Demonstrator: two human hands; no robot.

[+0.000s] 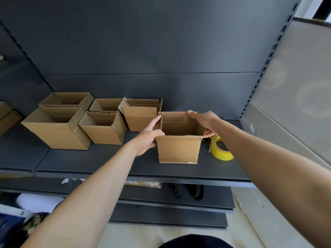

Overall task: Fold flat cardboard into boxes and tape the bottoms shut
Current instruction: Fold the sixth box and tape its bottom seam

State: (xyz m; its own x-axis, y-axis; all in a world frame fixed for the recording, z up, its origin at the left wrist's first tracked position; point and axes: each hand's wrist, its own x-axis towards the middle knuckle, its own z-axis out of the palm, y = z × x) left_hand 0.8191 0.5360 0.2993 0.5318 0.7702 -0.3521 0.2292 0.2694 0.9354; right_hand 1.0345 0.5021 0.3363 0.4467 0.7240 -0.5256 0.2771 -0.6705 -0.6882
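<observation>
An open-topped cardboard box (pixel 179 149) stands upright on the dark shelf (pixel 107 163), its top flaps standing up. My left hand (pixel 148 136) grips its left side, thumb at the front corner and fingers along the left flap. My right hand (pixel 206 120) holds the right side, fingers over the back right rim and thumb at the front right corner. A roll of yellow tape (pixel 221 149) lies on the shelf just right of the box, under my right forearm.
Several assembled open boxes (pixel 103 129) stand in a cluster on the shelf's left half, the largest (pixel 57 135) at the front left. The shelf's back panel rises behind them. A grey panel (pixel 295 104) stands at the right. Lower shelves hold dark items.
</observation>
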